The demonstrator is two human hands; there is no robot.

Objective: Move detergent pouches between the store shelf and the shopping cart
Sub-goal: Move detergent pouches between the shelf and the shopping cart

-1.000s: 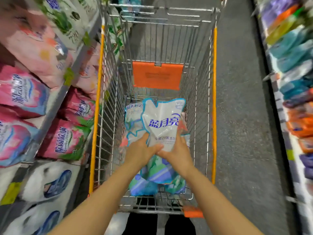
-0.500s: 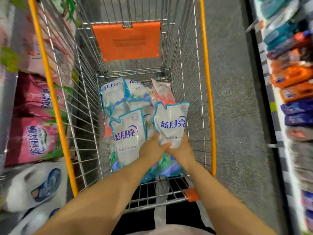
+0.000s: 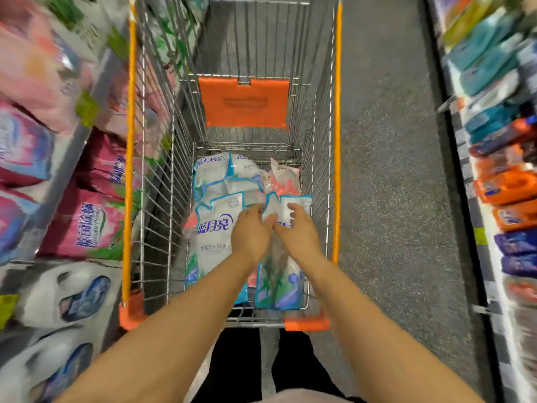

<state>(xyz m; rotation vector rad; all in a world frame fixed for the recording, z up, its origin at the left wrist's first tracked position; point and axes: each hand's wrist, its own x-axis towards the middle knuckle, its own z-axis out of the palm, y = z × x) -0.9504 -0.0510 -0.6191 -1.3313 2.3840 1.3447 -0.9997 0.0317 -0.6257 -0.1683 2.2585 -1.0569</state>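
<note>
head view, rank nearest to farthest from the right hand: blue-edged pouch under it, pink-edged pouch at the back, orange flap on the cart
1. blue-edged pouch: directly under the right hand, front right of the cart.
2. pink-edged pouch: beyond the hand, at the cart's back right.
3. orange flap: higher up on the cart's far wall.

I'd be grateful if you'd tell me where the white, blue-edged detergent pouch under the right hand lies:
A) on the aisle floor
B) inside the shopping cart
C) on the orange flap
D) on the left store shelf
B: the detergent pouch lies flat beside other pouches on the wire bottom of the shopping cart, beneath the right hand.
</note>
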